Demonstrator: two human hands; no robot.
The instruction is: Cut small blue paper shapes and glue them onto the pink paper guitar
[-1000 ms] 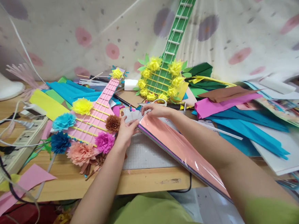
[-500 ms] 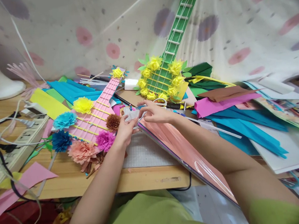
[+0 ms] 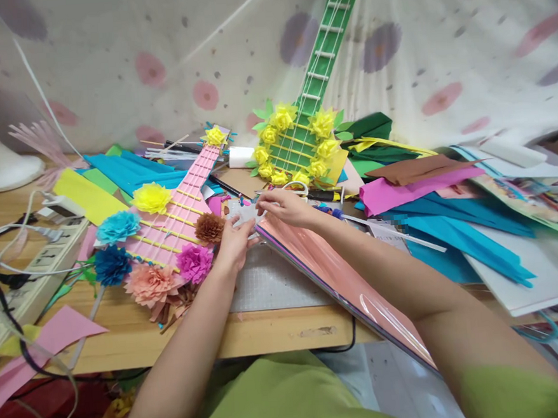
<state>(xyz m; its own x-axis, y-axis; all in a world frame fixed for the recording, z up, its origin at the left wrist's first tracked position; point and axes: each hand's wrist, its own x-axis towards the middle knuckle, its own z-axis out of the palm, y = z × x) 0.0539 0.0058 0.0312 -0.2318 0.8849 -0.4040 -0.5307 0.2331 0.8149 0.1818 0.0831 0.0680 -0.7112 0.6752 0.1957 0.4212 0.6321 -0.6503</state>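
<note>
A long pack of coloured paper in a clear plastic sleeve (image 3: 355, 277), salmon on top, slants from the desk's middle toward my right side. At its far end my left hand (image 3: 236, 242) pinches the sleeve's edge between thumb and fingers. Just above that same end, my right hand (image 3: 286, 207) has its fingers bent together; what lies between the fingertips is too small to make out. My right forearm crosses over the pack. Left of my hands lies a pink paper guitar (image 3: 172, 226) with paper flowers, its brown flower (image 3: 209, 228) close to my left fingers.
A green paper banjo (image 3: 315, 82) ringed with yellow flowers leans against the curtain behind. Folded blue paper (image 3: 472, 240) and other sheets are piled at the right. A power strip (image 3: 39, 273) with cables runs along the left. Under my hands is a cutting mat (image 3: 269, 283).
My right hand has lifted slightly from the sleeve's end, and its fingers have drawn closer together. My left hand stays at the same corner. The whole view has shifted slightly.
</note>
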